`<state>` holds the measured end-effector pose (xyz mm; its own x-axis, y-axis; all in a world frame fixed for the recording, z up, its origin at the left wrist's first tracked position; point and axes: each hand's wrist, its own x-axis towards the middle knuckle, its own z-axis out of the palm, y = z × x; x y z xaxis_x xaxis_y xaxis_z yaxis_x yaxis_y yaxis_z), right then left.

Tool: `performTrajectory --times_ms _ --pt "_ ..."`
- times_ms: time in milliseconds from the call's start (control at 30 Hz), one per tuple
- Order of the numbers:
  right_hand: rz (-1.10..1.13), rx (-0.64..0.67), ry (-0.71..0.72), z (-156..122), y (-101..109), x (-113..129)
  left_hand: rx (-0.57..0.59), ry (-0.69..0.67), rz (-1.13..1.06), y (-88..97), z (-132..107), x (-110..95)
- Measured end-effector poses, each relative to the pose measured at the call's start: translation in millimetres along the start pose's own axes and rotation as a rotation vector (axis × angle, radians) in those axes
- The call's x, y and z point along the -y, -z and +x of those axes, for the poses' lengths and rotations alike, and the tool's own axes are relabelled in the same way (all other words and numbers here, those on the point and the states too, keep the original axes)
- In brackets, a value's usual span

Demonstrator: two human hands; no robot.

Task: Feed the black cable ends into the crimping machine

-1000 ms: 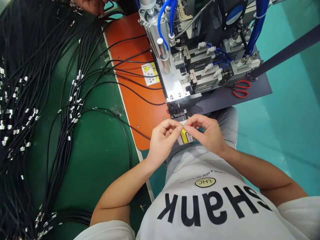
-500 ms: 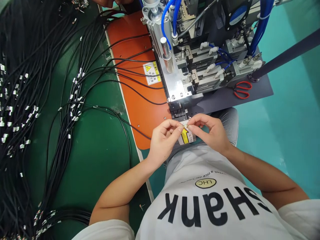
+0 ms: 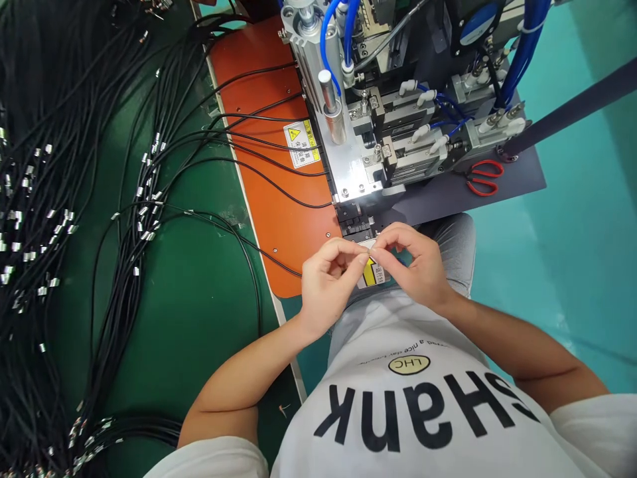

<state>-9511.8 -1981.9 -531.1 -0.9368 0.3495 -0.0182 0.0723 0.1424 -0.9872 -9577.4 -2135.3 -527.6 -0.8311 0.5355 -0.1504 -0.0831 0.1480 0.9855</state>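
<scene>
My left hand (image 3: 328, 282) and my right hand (image 3: 413, 262) meet fingertip to fingertip just in front of the machine's black jaw block (image 3: 354, 222). Both hands pinch a small pale piece (image 3: 368, 244) between thumb and forefinger; it is too small to name. Below the fingers lies a white label with a yellow arrow (image 3: 371, 272). Black cables (image 3: 259, 172) run from the green mat across the orange plate (image 3: 269, 199) toward the machine.
A metal machine (image 3: 378, 133) with blue air hoses stands ahead on a grey base. Red-handled scissors (image 3: 482, 178) lie on its right side. Bundles of black cables with metal ends (image 3: 60, 219) cover the green mat (image 3: 199, 299) at left. Teal floor at right.
Both hands have stayed together at the jaw block, shifting slightly up toward it. The view has tilted a little.
</scene>
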Motion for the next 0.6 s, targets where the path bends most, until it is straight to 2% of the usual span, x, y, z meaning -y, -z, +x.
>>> performTrajectory --times_ms 100,167,200,267,400,500,600 --pt "0.181 0.106 -0.186 -4.2 1.6 -3.7 -0.045 -0.351 0.256 0.4 -2.3 11.9" --pt "0.278 0.166 -0.276 -6.7 4.8 -5.6 0.029 -0.522 0.364 2.8 -1.9 16.6" --pt "0.296 0.178 -0.297 -6.9 6.9 -6.3 0.082 -0.556 0.389 4.6 -0.5 17.2" --pt "0.276 0.161 -0.308 -3.3 11.2 -7.7 0.163 -0.527 0.420 8.9 5.4 15.2" --pt "0.198 0.025 -0.317 21.1 15.0 -18.5 0.141 -0.419 0.567 18.6 27.7 13.0" --pt "0.218 -0.020 -0.374 42.6 12.0 -34.5 0.091 -0.472 0.699 23.5 44.9 23.4" --pt "0.227 -0.035 -0.419 54.3 8.3 -47.6 0.058 -0.525 0.737 25.4 54.3 38.1"
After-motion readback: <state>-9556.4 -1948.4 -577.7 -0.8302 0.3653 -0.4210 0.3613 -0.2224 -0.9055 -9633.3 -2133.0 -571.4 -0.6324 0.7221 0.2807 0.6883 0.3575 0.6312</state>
